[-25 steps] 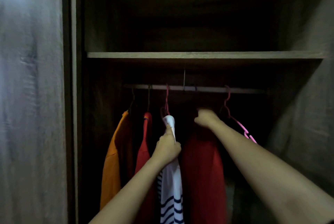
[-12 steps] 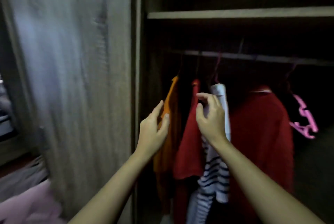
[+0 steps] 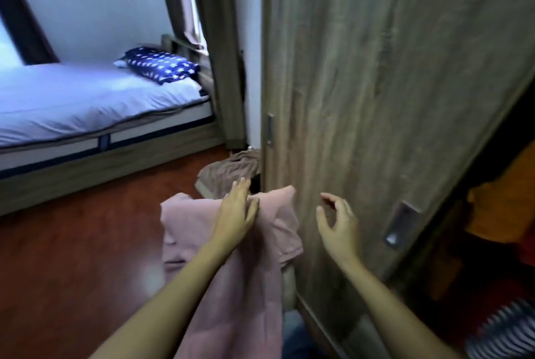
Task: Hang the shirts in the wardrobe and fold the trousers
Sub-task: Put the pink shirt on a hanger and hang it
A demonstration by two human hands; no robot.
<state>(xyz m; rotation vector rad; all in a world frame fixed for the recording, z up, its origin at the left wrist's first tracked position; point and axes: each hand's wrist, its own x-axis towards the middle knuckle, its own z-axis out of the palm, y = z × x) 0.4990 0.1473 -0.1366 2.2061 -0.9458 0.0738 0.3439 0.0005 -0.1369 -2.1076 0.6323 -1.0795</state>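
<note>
A pink garment [image 3: 188,225] lies spread on the red-brown floor below me, beside the wardrobe door. My left hand [image 3: 236,211] hovers over its upper part, fingers straight and apart, holding nothing; whether it touches the cloth I cannot tell. My right hand [image 3: 337,222] is held in front of the wardrobe door [image 3: 376,83], fingers curled apart and empty. A brown garment [image 3: 228,170] lies crumpled on the floor just beyond the pink one. At the right edge, inside the wardrobe, hang an orange shirt [image 3: 503,208] and a striped shirt [image 3: 506,329].
The wooden wardrobe door with a recessed metal handle [image 3: 401,224] stands close on the right. A bed [image 3: 86,98] with a star-patterned blue pillow [image 3: 162,65] fills the left back. A curtain [image 3: 220,40] hangs beside the door. Bare floor [image 3: 72,257] lies at left.
My view has swung from the wardrobe's inside down and left to the floor. Both hands have left the hanging shirts and dropped towards the pink garment.
</note>
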